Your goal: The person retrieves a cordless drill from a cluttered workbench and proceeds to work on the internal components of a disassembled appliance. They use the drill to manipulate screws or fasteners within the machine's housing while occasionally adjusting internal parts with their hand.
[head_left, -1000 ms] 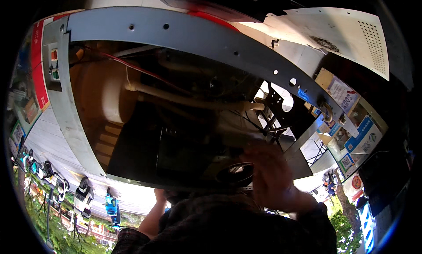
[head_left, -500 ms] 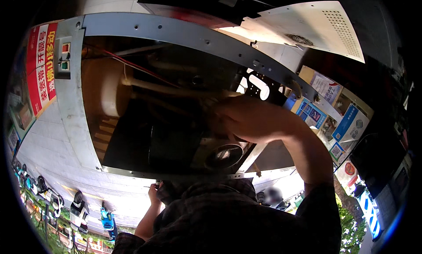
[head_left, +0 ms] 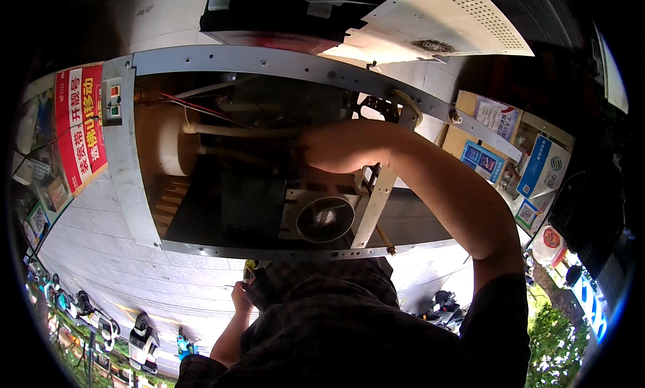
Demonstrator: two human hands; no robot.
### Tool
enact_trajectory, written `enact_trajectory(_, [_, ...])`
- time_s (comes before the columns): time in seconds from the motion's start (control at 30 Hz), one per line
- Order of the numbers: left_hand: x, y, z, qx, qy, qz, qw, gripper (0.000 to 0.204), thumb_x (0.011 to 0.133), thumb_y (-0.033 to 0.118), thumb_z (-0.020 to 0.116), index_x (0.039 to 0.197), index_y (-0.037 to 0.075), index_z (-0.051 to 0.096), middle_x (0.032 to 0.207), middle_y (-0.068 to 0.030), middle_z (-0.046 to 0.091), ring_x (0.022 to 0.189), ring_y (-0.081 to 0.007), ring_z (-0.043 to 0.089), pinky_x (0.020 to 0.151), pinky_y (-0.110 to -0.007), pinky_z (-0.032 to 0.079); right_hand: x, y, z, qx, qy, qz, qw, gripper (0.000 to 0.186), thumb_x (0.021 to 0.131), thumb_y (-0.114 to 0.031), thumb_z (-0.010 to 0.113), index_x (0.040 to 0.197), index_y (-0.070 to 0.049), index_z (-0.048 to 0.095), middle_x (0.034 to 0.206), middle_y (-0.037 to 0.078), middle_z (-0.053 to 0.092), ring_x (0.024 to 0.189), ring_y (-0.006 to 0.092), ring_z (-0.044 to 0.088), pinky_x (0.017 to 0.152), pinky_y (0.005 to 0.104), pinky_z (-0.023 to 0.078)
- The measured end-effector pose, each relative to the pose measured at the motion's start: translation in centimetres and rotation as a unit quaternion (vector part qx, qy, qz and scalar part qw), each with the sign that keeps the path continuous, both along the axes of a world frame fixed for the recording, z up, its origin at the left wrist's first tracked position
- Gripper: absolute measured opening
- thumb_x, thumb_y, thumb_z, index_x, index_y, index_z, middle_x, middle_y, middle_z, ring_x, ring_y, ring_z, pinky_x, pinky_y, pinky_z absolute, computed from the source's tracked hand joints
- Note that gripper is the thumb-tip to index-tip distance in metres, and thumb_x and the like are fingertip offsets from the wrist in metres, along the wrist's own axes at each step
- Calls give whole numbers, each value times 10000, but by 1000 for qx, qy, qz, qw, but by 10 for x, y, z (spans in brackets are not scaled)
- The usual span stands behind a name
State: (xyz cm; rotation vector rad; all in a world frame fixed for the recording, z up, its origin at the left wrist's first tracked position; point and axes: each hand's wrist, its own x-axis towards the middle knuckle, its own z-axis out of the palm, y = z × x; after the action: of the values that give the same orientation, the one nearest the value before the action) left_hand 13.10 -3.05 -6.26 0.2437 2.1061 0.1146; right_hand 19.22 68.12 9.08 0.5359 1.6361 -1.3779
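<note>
A metal cabinet [head_left: 222, 57] with a grey frame lies open before me. My right hand [head_left: 339, 146] reaches into it from the right, its fingers lost in shadow beside a pale tube [head_left: 235, 131]. That tube runs left to a round whitish tank [head_left: 176, 141]. Below the hand sits a round fan [head_left: 325, 217] in a metal housing, with a dark box [head_left: 250, 203] to its left. My left hand [head_left: 242, 297] hangs low near my body, fingers closed by a small black and yellow object [head_left: 250, 268], too unclear to name.
Red and grey wires [head_left: 195, 102] cross the cabinet's upper left. A cream perforated panel [head_left: 443, 22] lies beyond it. Switches [head_left: 115, 100] sit on the left frame. A metal strut [head_left: 376, 203] crosses right of the fan. Display counters [head_left: 487, 136] stand at the right, parked scooters [head_left: 141, 337] at lower left.
My right hand has moved left inside the cabinet, uncovering more of the fan and strut. The view has shifted slightly. My left hand stays low, and more of the black and yellow object shows.
</note>
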Motion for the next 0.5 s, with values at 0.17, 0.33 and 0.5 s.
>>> enact_trajectory(0.17, [-4, -6, 0, -14, -32, 4, 999, 472, 846, 455, 793, 888, 5, 655, 812, -203, 706, 805, -365, 707, 699, -426, 533, 0, 1, 3, -3, -7, -9, 1000, 380, 960, -113, 411, 1143, 103, 665, 1116, 281, 675, 941, 354, 648, 810, 513, 511])
enact_trajectory(0.33, [-11, -6, 4, 29, -32, -51, 998, 388, 807, 344, 790, 951, 12, 652, 855, -210, 715, 868, -374, 711, 740, -438, 542, 3, -3, -5, 9, 11, -22, 1000, 368, 966, -129, 423, 1086, 97, 686, 1079, 282, 684, 921, 357, 660, 810, 510, 516])
enact_trajectory(0.5, [-14, 21, 21, -4, -32, -60, 998, 384, 804, 342, 787, 974, 24, 654, 885, -215, 719, 898, -389, 710, 747, -443, 542, 5, -3, -6, 27, 60, -28, 997, 357, 952, -154, 456, 1024, 92, 705, 1053, 289, 688, 921, 368, 670, 822, 509, 520])
